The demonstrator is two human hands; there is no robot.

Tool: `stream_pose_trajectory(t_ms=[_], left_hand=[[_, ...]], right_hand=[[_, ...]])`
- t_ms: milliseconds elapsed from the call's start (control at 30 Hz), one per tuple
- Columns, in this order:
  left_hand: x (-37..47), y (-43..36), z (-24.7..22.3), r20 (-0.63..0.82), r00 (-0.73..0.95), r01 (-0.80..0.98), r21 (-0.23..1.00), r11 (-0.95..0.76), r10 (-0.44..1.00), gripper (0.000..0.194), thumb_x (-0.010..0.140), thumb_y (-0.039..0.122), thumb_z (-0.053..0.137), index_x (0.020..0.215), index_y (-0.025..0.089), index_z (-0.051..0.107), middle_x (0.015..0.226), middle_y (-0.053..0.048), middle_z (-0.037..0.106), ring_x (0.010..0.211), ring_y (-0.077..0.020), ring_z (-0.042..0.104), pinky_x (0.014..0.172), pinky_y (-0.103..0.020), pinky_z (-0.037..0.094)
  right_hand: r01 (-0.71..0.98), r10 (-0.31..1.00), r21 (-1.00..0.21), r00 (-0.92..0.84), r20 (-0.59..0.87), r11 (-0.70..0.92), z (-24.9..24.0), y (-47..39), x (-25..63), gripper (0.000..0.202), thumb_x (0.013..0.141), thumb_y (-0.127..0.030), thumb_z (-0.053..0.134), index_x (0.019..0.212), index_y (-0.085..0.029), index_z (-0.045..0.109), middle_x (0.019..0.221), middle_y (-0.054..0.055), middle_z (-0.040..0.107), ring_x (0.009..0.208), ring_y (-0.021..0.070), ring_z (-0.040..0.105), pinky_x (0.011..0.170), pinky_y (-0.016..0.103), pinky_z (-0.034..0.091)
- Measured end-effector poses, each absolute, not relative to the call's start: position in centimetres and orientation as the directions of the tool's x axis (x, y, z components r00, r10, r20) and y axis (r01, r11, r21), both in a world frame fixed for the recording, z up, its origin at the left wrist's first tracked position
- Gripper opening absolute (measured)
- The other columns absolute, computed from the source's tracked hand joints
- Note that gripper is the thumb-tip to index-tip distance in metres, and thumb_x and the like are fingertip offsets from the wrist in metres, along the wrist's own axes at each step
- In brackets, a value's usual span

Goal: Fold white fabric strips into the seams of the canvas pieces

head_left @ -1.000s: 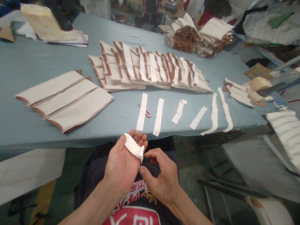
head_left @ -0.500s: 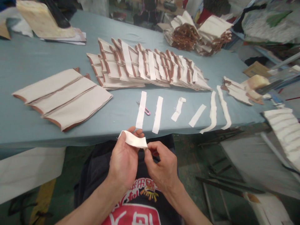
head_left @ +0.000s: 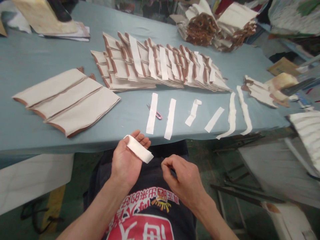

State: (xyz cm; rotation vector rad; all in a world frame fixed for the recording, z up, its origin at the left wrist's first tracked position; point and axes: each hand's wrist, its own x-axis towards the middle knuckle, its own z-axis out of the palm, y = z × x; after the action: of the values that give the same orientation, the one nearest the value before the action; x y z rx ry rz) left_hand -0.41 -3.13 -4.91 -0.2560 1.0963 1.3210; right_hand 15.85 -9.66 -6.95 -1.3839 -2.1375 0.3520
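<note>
A short white fabric strip (head_left: pixel 139 150) lies across the palm of my left hand (head_left: pixel 128 160), its upper end pinned under the thumb. To the right of its lower end, apart from it, my right hand (head_left: pixel 182 173) is closed in a pinch, thumb against forefinger. Whether anything small sits in that pinch I cannot make out. Beyond my hands, several white strips lie on the table, among them a straight strip (head_left: pixel 170 119). Another strip (head_left: pixel 152 113) partly covers a pair of small pink thread snips (head_left: pixel 158 115).
The blue-covered table (head_left: pixel 62 53) holds a flat beige sewn panel (head_left: pixel 67 100) at left. Behind the strips runs a row of overlapping beige panels (head_left: pixel 140 71) with brown edges. Brown-and-beige bundles (head_left: pixel 202 28) are piled at the back right. Metal legs (head_left: pixel 245 196) stand below, right.
My right hand has come off the strip's end and moved right and slightly down. The left hand has turned its palm up more, with the strip still under the thumb.
</note>
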Motion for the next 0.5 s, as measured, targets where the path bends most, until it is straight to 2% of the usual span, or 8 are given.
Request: stream_pose_trajectory(t_ms=[67,133,200,267,400,500], left_hand=[[-1.0,-3.0,-4.7,-0.768,-0.086,-0.882,0.355,0.31,0.635,0.04,0.107,0.015,0.035,0.089,0.008,0.07,0.075,-0.006,0.072,0.067,-0.0167,0.071,0.079,-0.037,0.064],[-1.5,-3.0,-4.6,-0.783,-0.024,-0.892,0.298,0.34,0.622,0.04,0.108,0.015,0.034,0.089,0.009,0.069,0.076,-0.006,0.072,0.069,-0.0176,0.072,0.088,-0.047,0.064],[-1.8,-3.1,-4.4,-0.792,0.046,-0.891,0.243,0.383,0.609,0.041,0.109,0.014,0.032,0.088,0.009,0.068,0.075,-0.005,0.071,0.068,-0.0176,0.073,0.098,-0.058,0.06],[-2.0,-3.2,-4.2,-0.797,0.1,-0.887,0.2,0.416,0.595,0.041,0.109,0.014,0.031,0.088,0.009,0.066,0.074,-0.004,0.07,0.067,-0.0168,0.072,0.102,-0.063,0.057],[-2.1,-3.3,-4.1,-0.803,0.116,-0.886,0.182,0.426,0.584,0.039,0.109,0.015,0.031,0.092,0.01,0.066,0.076,-0.004,0.071,0.067,-0.0178,0.073,0.101,-0.062,0.06],[-1.9,-3.2,-4.2,-0.801,0.106,-0.883,0.197,0.426,0.59,0.04,0.109,0.016,0.031,0.093,0.009,0.066,0.077,-0.005,0.071,0.067,-0.018,0.073,0.094,-0.056,0.064]], right_hand=[[0.719,0.911,-0.569,-0.245,0.33,0.4,-7.1,-9.7,16.1,0.012,0.097,-0.012,0.057,0.092,-0.022,0.06,0.078,0.0,0.071,0.067,0.0141,0.069,0.064,0.024,0.054],[0.701,0.896,-0.578,-0.213,0.389,0.418,-7.7,-9.6,16.1,0.013,0.096,-0.014,0.061,0.104,-0.023,0.061,0.09,0.003,0.075,0.077,0.016,0.074,0.07,0.026,0.06],[0.716,0.85,-0.513,-0.221,0.478,0.474,-8.6,-9.2,16.0,0.023,0.095,-0.015,0.062,0.116,-0.022,0.06,0.103,0.009,0.077,0.092,0.0202,0.077,0.078,0.031,0.064],[0.732,0.799,-0.437,-0.242,0.551,0.523,-9.4,-8.8,15.8,0.028,0.095,-0.016,0.065,0.122,-0.022,0.059,0.111,0.012,0.077,0.101,0.023,0.077,0.083,0.035,0.066],[0.69,0.698,-0.343,-0.328,0.636,0.637,-9.6,-8.2,15.8,0.028,0.094,-0.014,0.068,0.117,-0.028,0.061,0.106,0.007,0.077,0.095,0.0197,0.076,0.082,0.033,0.066],[0.636,0.643,-0.313,-0.389,0.66,0.705,-8.9,-7.9,15.9,0.024,0.093,-0.012,0.068,0.111,-0.028,0.065,0.103,0.005,0.078,0.091,0.0193,0.074,0.082,0.033,0.064]])
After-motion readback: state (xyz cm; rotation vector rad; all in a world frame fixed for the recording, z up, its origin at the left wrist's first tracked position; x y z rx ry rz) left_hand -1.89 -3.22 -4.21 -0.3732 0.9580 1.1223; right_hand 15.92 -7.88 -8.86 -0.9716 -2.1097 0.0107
